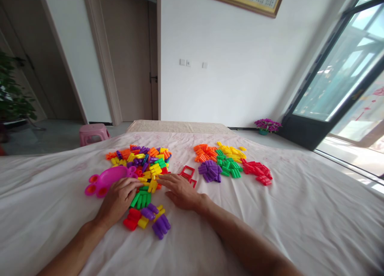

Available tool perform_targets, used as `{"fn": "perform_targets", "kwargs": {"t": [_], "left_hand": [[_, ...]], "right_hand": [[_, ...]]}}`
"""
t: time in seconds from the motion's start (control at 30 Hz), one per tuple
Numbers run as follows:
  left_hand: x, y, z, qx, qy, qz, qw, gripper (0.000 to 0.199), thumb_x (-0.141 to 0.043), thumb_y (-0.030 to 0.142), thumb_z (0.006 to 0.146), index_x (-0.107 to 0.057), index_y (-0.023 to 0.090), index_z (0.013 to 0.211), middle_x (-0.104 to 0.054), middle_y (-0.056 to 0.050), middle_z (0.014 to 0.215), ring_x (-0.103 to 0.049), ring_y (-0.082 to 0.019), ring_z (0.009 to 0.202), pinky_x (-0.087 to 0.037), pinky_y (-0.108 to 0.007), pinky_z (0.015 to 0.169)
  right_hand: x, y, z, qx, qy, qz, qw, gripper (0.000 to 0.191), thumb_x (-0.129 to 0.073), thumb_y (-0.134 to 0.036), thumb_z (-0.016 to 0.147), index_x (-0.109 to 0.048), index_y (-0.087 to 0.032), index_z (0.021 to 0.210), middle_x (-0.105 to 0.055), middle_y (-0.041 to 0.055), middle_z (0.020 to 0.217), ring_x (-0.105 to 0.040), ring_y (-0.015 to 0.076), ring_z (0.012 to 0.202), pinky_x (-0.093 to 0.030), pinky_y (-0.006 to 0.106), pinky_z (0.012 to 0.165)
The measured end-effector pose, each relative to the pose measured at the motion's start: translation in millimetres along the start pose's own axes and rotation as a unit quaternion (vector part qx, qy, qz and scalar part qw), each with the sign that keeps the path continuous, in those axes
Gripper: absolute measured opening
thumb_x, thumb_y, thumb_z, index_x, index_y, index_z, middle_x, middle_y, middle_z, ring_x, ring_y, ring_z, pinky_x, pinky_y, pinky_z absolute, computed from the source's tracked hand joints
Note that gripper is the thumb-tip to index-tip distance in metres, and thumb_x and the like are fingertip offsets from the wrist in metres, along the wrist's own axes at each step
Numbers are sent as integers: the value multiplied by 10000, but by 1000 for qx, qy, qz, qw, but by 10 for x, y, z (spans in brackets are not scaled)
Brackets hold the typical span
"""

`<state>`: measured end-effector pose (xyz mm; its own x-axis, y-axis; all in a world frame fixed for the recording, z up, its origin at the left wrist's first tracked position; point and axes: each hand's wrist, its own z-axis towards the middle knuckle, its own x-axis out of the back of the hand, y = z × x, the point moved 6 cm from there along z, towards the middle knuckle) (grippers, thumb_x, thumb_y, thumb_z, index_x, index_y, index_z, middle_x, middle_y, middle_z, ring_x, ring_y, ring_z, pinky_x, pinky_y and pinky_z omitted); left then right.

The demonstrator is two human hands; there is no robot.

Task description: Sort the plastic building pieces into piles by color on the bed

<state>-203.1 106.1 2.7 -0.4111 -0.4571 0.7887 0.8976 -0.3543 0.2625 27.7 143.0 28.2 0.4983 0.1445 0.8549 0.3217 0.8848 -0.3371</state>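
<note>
Yellow block [153,185] lies, in the head view, right of the magenta tray [112,176], among the nearer pieces of the mixed pile [139,162], between the fingertips of the left hand [122,191] and the right hand [183,191]. Its long axis seems to run roughly away from the person. The right hand looks nearer to it; the left reaches in from beside the tray. Whether either hand pinches a piece, I cannot tell. Well right of the tray sits a purple heap [210,171].
</note>
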Motion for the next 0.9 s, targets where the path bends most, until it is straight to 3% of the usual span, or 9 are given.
{"fn": "perform_targets", "kwargs": {"t": [0.1,0.2,0.33,0.43,0.63,0.7,0.77,0.9], "left_hand": [[0,-3,5,-1,1,0,1000,326,-509,237,937,-812,279,1053,-793,-42,1122,-699,-202,1081,-553,-363,980],[5,4,13,0,-5,-4,1000,334,-506,218,932,-809,275,1060,-789,-40,1123,-697,-199,1086,-546,-364,997],[3,11,15,6,-9,-5,1000,336,-509,227,928,-810,281,1065,-789,-40,1136,-697,-203,1096,-546,-367,1000],[-6,0,10,7,-5,-3,1000,326,-510,249,934,-813,280,1049,-793,-43,1130,-698,-207,1096,-550,-363,993],[-22,-31,1,-8,0,-1,1000,325,-506,270,939,-810,277,1054,-798,-44,1128,-706,-204,1083,-558,-359,987],[-29,-46,-4,-11,1,-2,1000,324,-506,286,943,-808,279,1060,-798,-43,1128,-708,-205,1081,-560,-363,987],[-41,-64,-10,-15,1,-3,1000,318,-510,300,944,-809,285,1052,-796,-40,1132,-708,-208,1088,-559,-368,993],[-63,-104,-19,-18,0,1,1000,316,-513,324,948,-806,284,1057,-794,-45,1142,-706,-210,1096,-554,-369,1007]], "right_hand": [[-158,-85,53,28,-48,-75,996,575,-561,-212,1016,-444,-272,1575,-470,75,1623,-379,267,1508,-379,461,1193],[-205,-84,84,34,-51,-112,992,533,-570,-251,1032,-469,-293,1554,-527,75,1562,-467,260,1407,-420,427,1129],[-171,-60,94,4,-46,-131,990,379,-644,-331,1009,-630,-302,1386,-657,68,1290,-579,235,1131,-493,369,935],[-163,-68,96,-8,-51,-141,989,284,-665,-369,1001,-686,-245,1255,-671,72,1173,-579,232,1078,-493,353,880],[-149,1,25,-23,-49,-118,992,310,-706,-357,968,-652,-193,1226,-664,85,1155,-608,226,1034,-507,340,846],[-33,111,-13,-50,-14,-78,996,286,-700,-287,954,-654,-219,1228,-650,74,1178,-626,201,1006,-510,305,813],[181,285,-55,-91,58,-30,994,244,-658,-190,938,-680,-229,1178,-654,62,1148,-639,177,975,-510,282,818],[719,819,-245,-208,248,64,944,122,-635,-223,894,-708,-199,987,-690,45,939,-654,179,860,-530,292,786]]}}
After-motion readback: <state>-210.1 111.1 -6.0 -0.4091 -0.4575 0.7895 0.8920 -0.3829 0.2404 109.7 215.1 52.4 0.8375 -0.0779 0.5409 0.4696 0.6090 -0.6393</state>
